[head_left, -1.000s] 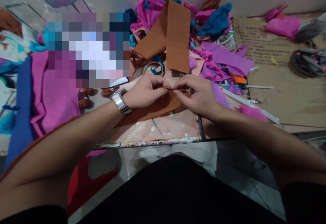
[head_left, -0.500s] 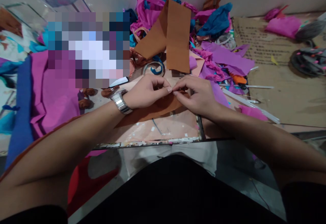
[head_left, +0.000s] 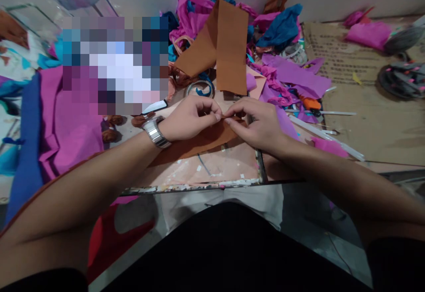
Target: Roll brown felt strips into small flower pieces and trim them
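Observation:
A long brown strip of crepe paper point(head_left: 195, 147) runs under my hands and off to the left beneath my forearm. My left hand point(head_left: 191, 117), with a metal watch at its wrist, pinches the strip's upper edge between thumb and forefinger. Right beside it, my right hand point(head_left: 255, 121) pinches the same edge, its fingertips close to the left ones. Another folded brown crepe strip point(head_left: 232, 48) lies just beyond the hands. Small brown paper rolls point(head_left: 111, 136) sit left of my left wrist. A roll of tape point(head_left: 191, 90) shows behind my left hand.
Pink crepe paper point(head_left: 69, 137) and a blue strip point(head_left: 29, 150) cover the left side. Crumpled pink and blue scraps point(head_left: 280, 28) pile along the wall. White sticks point(head_left: 328, 138) and cardboard point(head_left: 345, 124) lie to the right. A blade point(head_left: 155, 106) rests near my watch. A patch is pixelated.
Both hands stay almost in place. The fingertips have shifted slightly, and a little more of the brown paper's edge shows between them.

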A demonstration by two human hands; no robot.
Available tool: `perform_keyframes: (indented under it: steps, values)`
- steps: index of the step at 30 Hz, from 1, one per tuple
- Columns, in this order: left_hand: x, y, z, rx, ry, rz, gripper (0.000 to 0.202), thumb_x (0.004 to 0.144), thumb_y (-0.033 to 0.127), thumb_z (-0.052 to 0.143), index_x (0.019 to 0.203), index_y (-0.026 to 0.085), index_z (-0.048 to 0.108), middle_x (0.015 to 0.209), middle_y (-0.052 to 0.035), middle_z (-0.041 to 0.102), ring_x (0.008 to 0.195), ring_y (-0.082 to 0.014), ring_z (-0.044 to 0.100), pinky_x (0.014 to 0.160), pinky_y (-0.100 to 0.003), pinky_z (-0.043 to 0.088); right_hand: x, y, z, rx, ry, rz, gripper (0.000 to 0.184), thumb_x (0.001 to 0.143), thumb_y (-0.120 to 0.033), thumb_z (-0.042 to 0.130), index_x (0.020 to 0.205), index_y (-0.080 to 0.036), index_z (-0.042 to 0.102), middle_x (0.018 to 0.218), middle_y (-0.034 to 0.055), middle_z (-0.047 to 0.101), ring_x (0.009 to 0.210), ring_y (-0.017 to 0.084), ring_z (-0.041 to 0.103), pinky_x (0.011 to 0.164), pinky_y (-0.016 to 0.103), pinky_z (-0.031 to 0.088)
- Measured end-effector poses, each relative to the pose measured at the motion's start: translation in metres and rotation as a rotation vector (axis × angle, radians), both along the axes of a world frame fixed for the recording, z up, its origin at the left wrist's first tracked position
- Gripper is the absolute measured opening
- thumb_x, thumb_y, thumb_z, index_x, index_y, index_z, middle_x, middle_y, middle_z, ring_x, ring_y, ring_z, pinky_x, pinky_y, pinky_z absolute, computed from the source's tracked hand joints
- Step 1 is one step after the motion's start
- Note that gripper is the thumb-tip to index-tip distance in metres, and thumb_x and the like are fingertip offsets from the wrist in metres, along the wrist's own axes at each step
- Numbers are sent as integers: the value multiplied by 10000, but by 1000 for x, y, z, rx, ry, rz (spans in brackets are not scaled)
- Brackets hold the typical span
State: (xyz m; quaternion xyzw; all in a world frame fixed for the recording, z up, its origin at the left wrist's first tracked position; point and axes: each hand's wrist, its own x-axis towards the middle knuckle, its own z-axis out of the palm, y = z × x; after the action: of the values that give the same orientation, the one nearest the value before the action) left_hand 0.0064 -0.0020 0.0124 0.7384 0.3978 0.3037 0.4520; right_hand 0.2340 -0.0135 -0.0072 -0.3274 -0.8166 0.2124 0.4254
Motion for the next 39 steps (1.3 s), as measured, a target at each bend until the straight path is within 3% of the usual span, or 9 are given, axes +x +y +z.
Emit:
perform_keyframes:
  steps: [14,30,39]
  values:
    - [0,0,0,47,36,-15,307,938,413,710,798,141,726,744,-37,692,662,-124,563,624,-254,419,0,0,-1,4,-19,-23,56,937,-264,704,931,-230,748,877,31,759,772,176,682,759,329,540]
    - [2,-2,0,51,45,-2,223,936,338,687,855,134,721,774,-23,687,688,-115,565,653,-244,415,-1,4,-4,57,-15,-4,36,947,-209,689,938,-229,717,925,39,718,806,178,660,713,323,519]
    - [1,-1,-3,55,35,10,199,924,319,695,858,132,721,783,-26,692,684,-113,561,648,-242,413,0,4,-6,38,-23,1,34,963,-218,682,963,-226,715,947,45,714,868,195,674,787,349,530]
